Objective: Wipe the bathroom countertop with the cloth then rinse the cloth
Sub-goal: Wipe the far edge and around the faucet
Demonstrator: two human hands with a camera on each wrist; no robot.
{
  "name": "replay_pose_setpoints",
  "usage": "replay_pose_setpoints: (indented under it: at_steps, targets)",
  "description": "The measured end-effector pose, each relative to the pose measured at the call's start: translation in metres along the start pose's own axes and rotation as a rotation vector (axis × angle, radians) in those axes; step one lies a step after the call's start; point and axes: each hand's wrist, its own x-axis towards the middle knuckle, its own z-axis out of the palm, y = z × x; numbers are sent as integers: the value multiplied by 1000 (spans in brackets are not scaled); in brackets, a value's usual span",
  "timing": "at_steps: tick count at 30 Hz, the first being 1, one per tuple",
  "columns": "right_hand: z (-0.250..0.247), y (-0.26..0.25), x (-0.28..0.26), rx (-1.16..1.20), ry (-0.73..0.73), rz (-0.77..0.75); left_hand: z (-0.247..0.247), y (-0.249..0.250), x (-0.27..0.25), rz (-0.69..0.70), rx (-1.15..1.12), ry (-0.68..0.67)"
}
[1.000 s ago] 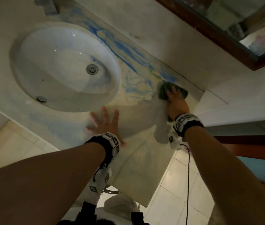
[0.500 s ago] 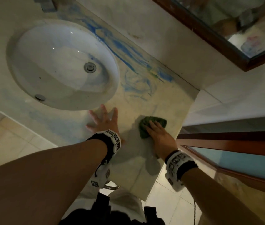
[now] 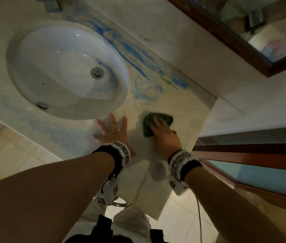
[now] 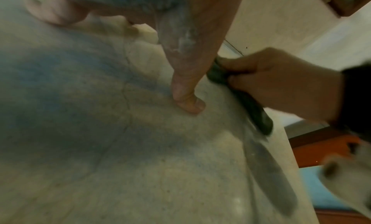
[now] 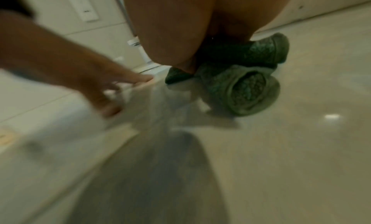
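Note:
The beige countertop (image 3: pixel 186 109) carries blue smears (image 3: pixel 138 55) along the back wall and right of the sink. My right hand (image 3: pixel 163 134) grips a bunched dark green cloth (image 3: pixel 165 117) and presses it on the counter, right of the sink's front. The right wrist view shows the cloth (image 5: pixel 240 87) folded under my palm. In the left wrist view my fingers curl on the cloth (image 4: pixel 255 109). Beside the cloth, my left hand (image 3: pixel 111 132) lies flat with spread fingers at the basin's front rim, its thumb (image 4: pixel 187 98) on the stone.
The white oval sink (image 3: pixel 51 76) with its drain (image 3: pixel 97 72) fills the left of the counter. A tap base (image 3: pixel 51 4) sits at the top. A wood-framed mirror (image 3: pixel 235 42) hangs above. The counter ends just right of the cloth, by a wooden door frame (image 3: pixel 244 155).
My right hand dragged the cloth from the back right corner toward the front of the counter, then pushed it slightly away again. The left hand stayed in place.

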Motion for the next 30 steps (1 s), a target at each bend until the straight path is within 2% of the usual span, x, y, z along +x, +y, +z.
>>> replay_pose_setpoints:
  at_steps: [3, 6, 9, 13, 16, 21, 23, 27, 30]
  targets:
    - [21, 10, -25, -18, 5, -174, -2, 1, -1, -4, 8, 3]
    - [5, 30, 5, -33, -37, -226, 0, 1, 1, 0, -20, 1]
    - [-28, 32, 62, -31, 31, -122, 2, 0, 3, 11, -4, 9]
    - [-63, 17, 114, -34, 13, 7, 1, -1, 5, 14, -18, -6]
    - [-54, 10, 95, 8, 11, 16, 1, -3, 5, 19, -18, -1]
    - [-14, 13, -3, -65, -49, -54, 0, -2, 3, 12, -1, 12]
    - [-4, 16, -25, -107, -84, -90, -1, -1, 1, 7, 3, 16]
    - [-19, 24, -2, -144, -164, -177, 1, 0, 4, 11, 32, 40]
    - [-41, 12, 45, -185, -132, -285, 0, 0, 4, 2, 41, 12]
